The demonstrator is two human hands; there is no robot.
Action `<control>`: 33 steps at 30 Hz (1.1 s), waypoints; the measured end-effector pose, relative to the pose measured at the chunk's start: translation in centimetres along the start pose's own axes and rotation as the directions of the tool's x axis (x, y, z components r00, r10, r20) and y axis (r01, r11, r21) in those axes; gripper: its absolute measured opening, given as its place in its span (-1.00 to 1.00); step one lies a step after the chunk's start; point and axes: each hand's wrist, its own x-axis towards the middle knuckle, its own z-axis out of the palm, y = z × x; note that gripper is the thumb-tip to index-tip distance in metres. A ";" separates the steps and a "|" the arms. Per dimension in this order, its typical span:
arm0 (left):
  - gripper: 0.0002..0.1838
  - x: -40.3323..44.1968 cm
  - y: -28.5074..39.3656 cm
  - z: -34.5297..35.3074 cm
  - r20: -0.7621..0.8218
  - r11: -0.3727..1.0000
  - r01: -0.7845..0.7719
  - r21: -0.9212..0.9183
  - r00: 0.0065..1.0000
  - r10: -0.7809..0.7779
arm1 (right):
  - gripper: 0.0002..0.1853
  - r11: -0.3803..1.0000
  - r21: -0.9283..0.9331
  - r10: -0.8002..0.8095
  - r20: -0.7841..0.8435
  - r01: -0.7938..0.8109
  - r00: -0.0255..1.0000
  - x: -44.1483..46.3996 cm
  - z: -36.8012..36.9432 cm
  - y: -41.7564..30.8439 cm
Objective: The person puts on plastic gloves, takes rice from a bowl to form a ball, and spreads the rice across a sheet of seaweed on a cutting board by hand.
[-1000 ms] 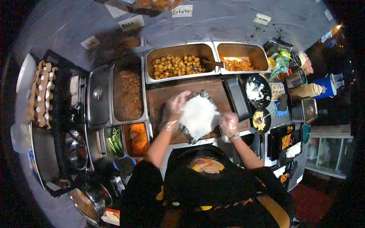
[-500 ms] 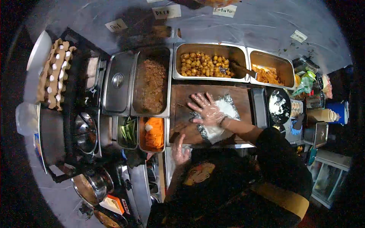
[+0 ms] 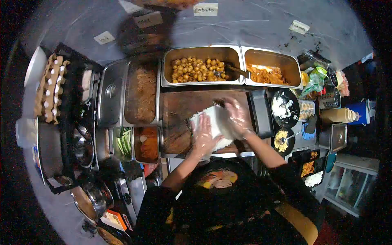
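Observation:
On the brown board (image 3: 175, 106) lies a sheet of white rice (image 3: 215, 122), with a dark, ragged edge that looks like seaweed. My left hand (image 3: 204, 134), in a clear plastic glove, rests on its left part with fingers stretched out. Also gloved, my right hand (image 3: 237, 116) is at the sheet's right edge, blurred by motion. Its fingers point away from me, and whether they grip the edge cannot be told. The sheet's right side looks greyish and smeared near that hand.
Behind the board stand a pan of small potatoes (image 3: 196, 70) and a pan of orange-brown food (image 3: 267, 75). Ground meat (image 3: 141, 94), cucumber strips (image 3: 123, 143) and shredded carrot (image 3: 148, 145) sit left. A black tray (image 3: 261, 113) and a pan of white food (image 3: 284, 109) are right.
My left hand has come from the board's front edge onto the rice. My right hand has moved off the rice's middle to its right side. The camera view has shifted right.

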 end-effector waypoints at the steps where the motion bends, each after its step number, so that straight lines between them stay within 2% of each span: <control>1: 0.15 1.4 1.2 0.0 0.071 0.995 -0.011 0.097 0.997 0.004 | -0.69 0.993 -0.105 0.049 -0.044 -0.053 0.998 -1.5 -2.5 -0.5; 3: 0.13 4.0 2.3 0.3 0.030 0.994 -0.103 -0.047 0.994 0.105 | -0.73 0.952 -0.266 0.137 -0.076 -0.153 0.988 -4.5 -6.2 -1.8; 4: 0.12 5.2 2.9 0.6 0.026 0.992 -0.124 0.008 0.992 0.124 | -0.73 0.948 -0.269 0.155 -0.082 -0.171 0.985 -6.0 -6.5 -1.6; 6: 0.11 6.5 3.1 1.3 0.035 0.990 -0.143 -0.002 0.989 0.143 | -0.72 0.949 -0.127 0.270 -0.155 -0.290 0.950 -8.9 -7.1 -1.2; 7: 0.11 7.5 3.1 1.5 0.024 0.987 -0.158 -0.001 0.987 0.158 | -0.71 0.962 -0.238 0.076 -0.225 -0.130 0.971 -9.2 -5.9 0.3; 9: 0.10 8.4 3.0 1.8 0.018 0.984 -0.176 -0.011 0.984 0.176 | -0.68 0.893 -0.444 0.028 -0.089 -0.065 0.996 -10.6 -5.8 0.3; 10: 0.09 9.0 3.0 1.7 -0.001 0.980 -0.201 -0.012 0.980 0.201 | -0.63 0.860 -0.508 0.003 -0.081 -0.044 0.997 -11.1 -5.0 1.4; 11: 0.08 9.5 3.1 1.5 -0.026 0.974 -0.225 -0.007 0.974 0.225 | -0.62 0.884 -0.468 -0.021 -0.058 -0.009 0.998 -11.2 -4.5 2.3; 13: 0.05 10.4 3.4 1.8 -0.047 0.974 -0.225 0.028 0.973 0.226 | -0.61 0.845 -0.535 -0.047 -0.039 0.019 0.998 -10.7 -4.2 1.5; 15: 0.03 12.0 3.3 2.0 -0.037 0.959 -0.278 0.057 0.959 0.281 | -0.60 0.861 -0.509 -0.048 -0.083 -0.001 0.995 -10.3 -4.0 2.1; 16: -0.06 12.8 3.1 2.3 -0.090 0.949 -0.309 0.060 0.945 0.314 | -0.59 0.872 -0.489 -0.035 -0.119 -0.028 0.992 -10.0 -4.0 2.2; 17: -0.06 13.7 2.8 2.6 -0.098 0.946 -0.317 0.067 0.942 0.323 | -0.59 0.872 -0.489 -0.046 -0.126 -0.022 0.991 -9.9 -4.0 2.4; 19: -0.18 15.6 2.2 3.0 0.046 0.863 -0.491 -0.116 0.865 0.499 | -0.58 0.824 -0.565 -0.069 -0.149 -0.028 0.986 -9.5 -4.0 2.4; 20: -0.41 16.0 1.3 3.4 -0.193 0.781 -0.556 -0.287 0.831 0.521 | -0.54 0.758 -0.653 -0.102 -0.108 0.007 0.989 -9.4 -3.8 2.5; 21: -0.41 15.4 0.7 2.9 -0.202 0.778 -0.556 -0.292 0.831 0.518 | -0.43 0.717 -0.693 -0.140 -0.032 0.079 0.990 -9.2 -3.5 3.9; 22: -0.50 14.6 -0.1 2.0 -0.254 0.776 -0.354 -0.522 0.933 0.255 | -0.34 0.603 -0.793 -0.083 0.047 0.088 0.995 -9.0 -3.0 2.7; 23: -0.58 13.6 -1.3 1.2 -0.225 0.671 -0.151 -0.726 0.974 -0.025 | -0.25 0.479 -0.872 -0.011 0.112 0.104 0.994 -8.7 -2.0 1.7; 25: -0.62 10.5 -3.5 -2.5 -0.407 0.685 -0.358 -0.635 0.908 0.098 | -0.19 0.455 -0.876 -0.004 0.177 0.159 0.984 -7.9 0.6 1.9; 27: -0.63 5.8 -5.0 -5.9 -0.305 0.728 -0.300 -0.617 0.943 0.130 | -0.13 0.437 -0.871 0.002 0.251 0.225 0.968 -6.6 1.6 2.1; 29: -0.61 1.2 -5.7 -6.6 -0.142 0.685 -0.085 -0.724 0.989 -0.027 | -0.12 0.405 -0.893 0.007 0.219 0.197 0.976 -5.1 2.6 1.9; 31: -0.60 -3.0 -5.0 -7.0 0.031 0.579 0.185 -0.794 0.964 -0.265 | -0.13 0.411 -0.879 0.004 0.268 0.243 0.963 -4.3 2.7 2.1; 33: -0.59 -5.2 -4.8 -5.3 -0.189 0.790 0.078 -0.608 0.952 -0.239 | -0.13 0.401 -0.862 -0.035 0.323 0.310 0.946 -2.6 3.0 2.9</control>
